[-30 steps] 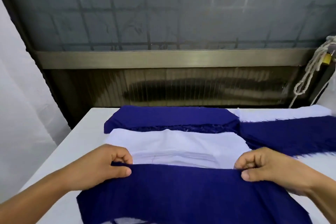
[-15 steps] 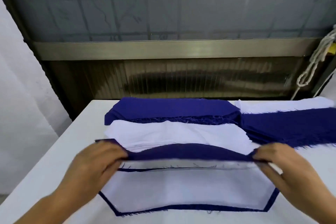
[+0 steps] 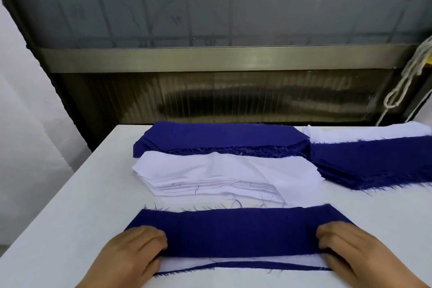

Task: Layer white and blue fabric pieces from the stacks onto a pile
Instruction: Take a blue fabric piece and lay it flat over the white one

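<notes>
Head view: we see the left hand (image 3: 131, 255) and right hand (image 3: 350, 252) pressed flat, fingers together, on the two ends of a dark blue frayed fabric piece (image 3: 238, 231) topping the pile on the white surface (image 3: 70, 206). Under it, nearer than the fingers, a white layer (image 3: 233, 263) and a blue edge (image 3: 245, 266) show. Beyond the fingers lie a white fabric stack (image 3: 222, 173) and a blue fabric stack (image 3: 217, 135).

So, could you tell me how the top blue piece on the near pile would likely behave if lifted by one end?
The blue piece would probably droop, since it lies thin and flat. Its frayed edge suggests it may shed threads. It looks light, so it could slide off the white layer beneath.
</notes>
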`<state>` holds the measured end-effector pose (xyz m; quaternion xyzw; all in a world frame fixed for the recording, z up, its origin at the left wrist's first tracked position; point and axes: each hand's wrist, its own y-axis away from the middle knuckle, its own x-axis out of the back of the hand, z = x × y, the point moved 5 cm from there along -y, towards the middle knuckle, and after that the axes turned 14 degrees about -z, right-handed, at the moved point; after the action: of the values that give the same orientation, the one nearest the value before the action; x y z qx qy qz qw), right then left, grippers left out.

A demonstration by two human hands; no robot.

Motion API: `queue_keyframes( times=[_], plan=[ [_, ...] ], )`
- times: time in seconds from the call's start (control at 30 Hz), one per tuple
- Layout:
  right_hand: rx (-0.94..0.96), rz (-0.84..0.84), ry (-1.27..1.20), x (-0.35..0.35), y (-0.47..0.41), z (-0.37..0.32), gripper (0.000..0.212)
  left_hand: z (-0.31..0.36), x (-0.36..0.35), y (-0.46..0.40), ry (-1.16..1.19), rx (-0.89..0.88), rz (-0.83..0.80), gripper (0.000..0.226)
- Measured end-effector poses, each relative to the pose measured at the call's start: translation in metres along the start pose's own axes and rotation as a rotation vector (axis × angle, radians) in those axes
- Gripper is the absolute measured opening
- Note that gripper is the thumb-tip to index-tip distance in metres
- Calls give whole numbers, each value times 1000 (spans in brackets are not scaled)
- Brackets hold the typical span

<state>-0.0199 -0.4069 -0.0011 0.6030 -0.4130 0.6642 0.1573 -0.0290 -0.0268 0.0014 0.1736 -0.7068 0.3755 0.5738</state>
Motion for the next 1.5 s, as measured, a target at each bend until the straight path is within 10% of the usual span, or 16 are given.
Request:
queue_keyframes(
  times=[0.4,0.53,0.73,1.0,1.27,1.5],
  plan=[
    [105,-65,55,3,-2,-9,38,-1,-3,4,6,42,41,46],
    [43,-136,-49,9,-5,-8,19,-4,-1,4,91,61,-63,12],
    [-71,-179,-163,9,-7,-7,10,-8,-6,8,188,73,-145,33],
    [-294,-328,-78,15,-5,20,43,-38,2,5,117,196,-151,30],
    [-341,-125,-127,7,-110,33,6,-44,4,-101,40,284,-50,12],
    [-468,-181,-136,-21,-176,96,41,-98,-31,-178,93,511,-179,44]
  ],
)
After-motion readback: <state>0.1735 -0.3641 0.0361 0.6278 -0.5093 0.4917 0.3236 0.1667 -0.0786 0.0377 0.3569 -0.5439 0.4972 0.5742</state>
